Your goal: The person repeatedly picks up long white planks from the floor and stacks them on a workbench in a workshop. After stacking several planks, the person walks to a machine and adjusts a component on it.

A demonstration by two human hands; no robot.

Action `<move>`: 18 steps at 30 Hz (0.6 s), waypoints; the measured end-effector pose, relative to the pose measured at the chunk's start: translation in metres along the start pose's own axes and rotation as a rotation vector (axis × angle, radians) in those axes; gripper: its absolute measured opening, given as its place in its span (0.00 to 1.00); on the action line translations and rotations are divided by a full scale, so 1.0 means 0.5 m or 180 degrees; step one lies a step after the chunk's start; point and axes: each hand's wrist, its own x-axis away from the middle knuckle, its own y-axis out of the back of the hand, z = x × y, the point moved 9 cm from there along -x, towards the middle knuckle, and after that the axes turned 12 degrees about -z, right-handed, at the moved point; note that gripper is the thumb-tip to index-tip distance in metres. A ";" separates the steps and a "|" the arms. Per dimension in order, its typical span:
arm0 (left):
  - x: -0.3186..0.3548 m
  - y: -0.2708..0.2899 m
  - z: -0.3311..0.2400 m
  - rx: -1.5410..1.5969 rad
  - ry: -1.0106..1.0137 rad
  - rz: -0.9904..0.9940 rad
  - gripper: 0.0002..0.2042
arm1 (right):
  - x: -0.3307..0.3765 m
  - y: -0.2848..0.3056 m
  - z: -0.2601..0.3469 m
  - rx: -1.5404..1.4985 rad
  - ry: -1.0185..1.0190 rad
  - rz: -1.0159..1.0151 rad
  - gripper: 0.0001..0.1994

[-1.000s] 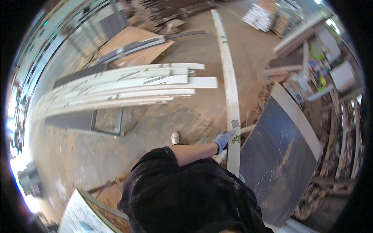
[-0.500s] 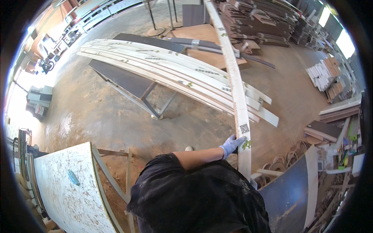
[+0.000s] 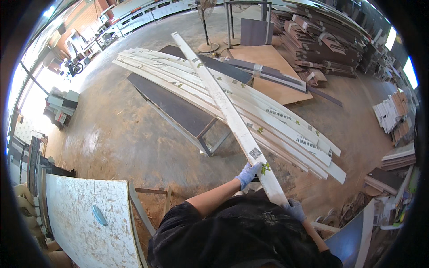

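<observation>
A long white board [image 3: 225, 107] with a green printed mark and a square code near its close end slants away from me, over a stack of similar white boards [image 3: 286, 127]. My left hand [image 3: 248, 174], in a pale purple glove, is closed around the board's left edge just short of that end. At the near end itself, my right hand [image 3: 295, 211], gloved too, grips the board; part of its fingers is hidden by it. The stack rests on a dark-topped table [image 3: 174, 107] with a metal frame.
At the left stands a worn white panel [image 3: 85, 214] with a blue object [image 3: 99, 215] on it. Dark boards are piled high [image 3: 321, 40] at the far right, beside a brown sheet [image 3: 263, 67]. A dark blue panel [image 3: 346, 239] stands low on the right.
The held board has swung left at its far end and now crosses over the stack. My right hand has come into fuller view, and the whole scene has shifted right.
</observation>
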 end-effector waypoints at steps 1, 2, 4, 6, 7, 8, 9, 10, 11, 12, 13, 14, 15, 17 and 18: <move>-0.023 0.014 -0.005 0.0115 0.0047 -0.0014 0.18 | -0.029 -0.003 0.003 0.0189 -0.0007 0.0025 0.23; -0.050 0.035 -0.007 0.0214 0.0149 -0.0060 0.18 | -0.061 -0.007 0.004 0.0290 0.0114 0.0069 0.24; -0.106 0.074 -0.004 0.0522 0.0441 -0.0282 0.15 | -0.114 -0.015 -0.030 0.0486 0.0287 0.0510 0.26; -0.173 0.112 -0.029 0.0519 0.0192 -0.0385 0.16 | -0.143 0.001 -0.093 0.0430 0.0282 0.1087 0.29; -0.211 0.134 -0.039 0.0446 0.0163 -0.0446 0.17 | -0.149 0.014 -0.141 0.0496 -0.0073 0.1346 0.31; -0.250 0.153 -0.043 0.0657 0.0255 -0.0522 0.16 | -0.169 0.025 -0.156 0.0461 -0.0016 0.1241 0.31; -0.294 0.166 -0.046 0.0871 0.0340 -0.0589 0.16 | -0.195 0.045 -0.175 0.0601 -0.0151 0.1039 0.32; -0.340 0.179 -0.050 0.1157 0.0436 -0.0635 0.15 | -0.233 0.069 -0.190 0.0879 -0.0509 0.0744 0.32; -0.392 0.195 -0.063 0.1137 0.0447 -0.0612 0.15 | -0.280 0.062 -0.154 0.0731 -0.0319 0.0829 0.32; -0.443 0.212 -0.078 0.1193 0.0483 -0.0578 0.14 | -0.329 0.060 -0.123 0.0730 -0.0367 0.0835 0.32; -0.495 0.220 -0.092 0.1321 0.0611 -0.0599 0.14 | -0.385 0.064 -0.079 0.0738 -0.0401 0.0835 0.32; -0.544 0.239 -0.114 0.1418 0.0661 -0.0855 0.13 | -0.445 0.064 -0.012 0.0936 -0.0047 0.0848 0.33; -0.590 0.256 -0.150 0.1540 0.0704 -0.0896 0.15 | -0.503 0.061 0.055 0.1123 0.0307 0.0864 0.34; -0.642 0.304 -0.225 0.1468 0.0457 -0.1396 0.19 | -0.600 0.047 0.169 0.1255 0.0857 0.0871 0.35; -0.648 0.343 -0.265 0.0537 0.0405 -0.1632 0.25 | -0.666 0.022 0.226 0.1202 0.1048 0.0876 0.37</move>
